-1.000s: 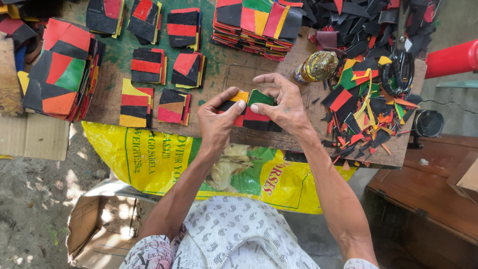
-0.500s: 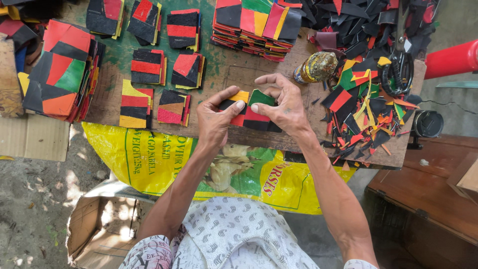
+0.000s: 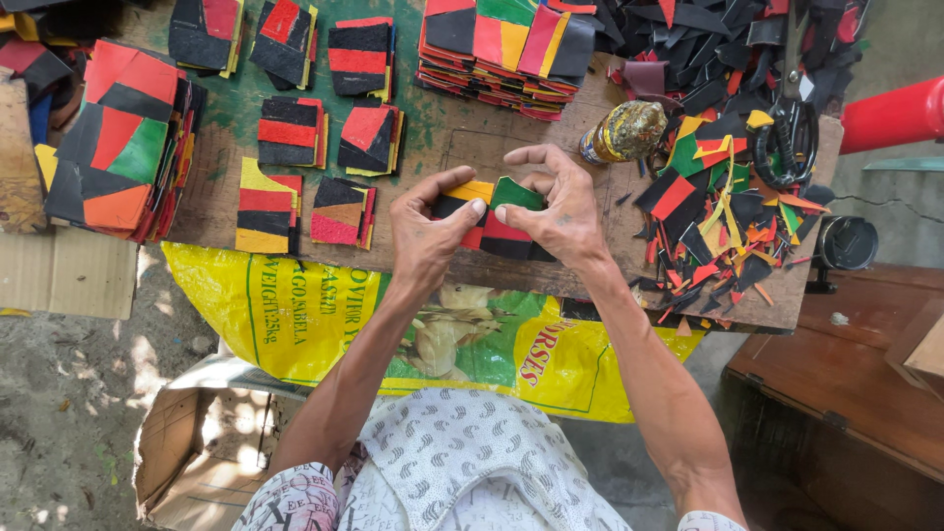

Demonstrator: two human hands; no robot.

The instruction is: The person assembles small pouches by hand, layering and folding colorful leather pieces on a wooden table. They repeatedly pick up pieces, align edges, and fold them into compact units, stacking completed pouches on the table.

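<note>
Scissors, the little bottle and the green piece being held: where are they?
scissors [image 3: 784, 147], head view, on the black handle loops.
bottle [image 3: 629, 131], head view, on its mottled body.
green piece [image 3: 518, 194], head view, on its face between the thumbs.

Below my fingers [image 3: 478, 207], a printed yellow sack [image 3: 324, 324] with green and red panels hangs off the table [image 3: 472, 138] edge. Lower left of them sits an open brown cardboard box [image 3: 182, 457].
</note>
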